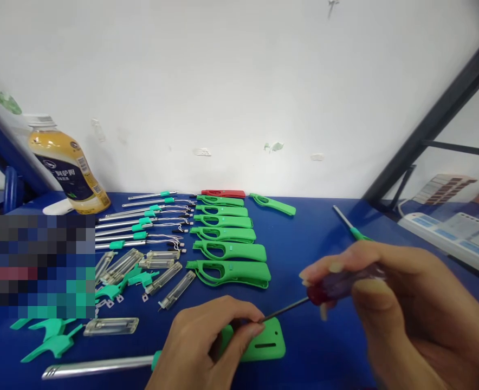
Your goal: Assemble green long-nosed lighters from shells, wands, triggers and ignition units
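Right hand [422, 309] grips screwdriver [341, 286]; bottle [69, 176] holds yellow liquid [54, 143].

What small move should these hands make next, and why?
Probably a gentle turn of the screwdriver by the right hand: its shaft runs down to the fingertips of the left hand, which holds the green casing, though those fingers hide the tip.

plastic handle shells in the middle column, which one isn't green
The red plastic shell at the far end, nearest the white wall; the six green plastic shells sit closer.
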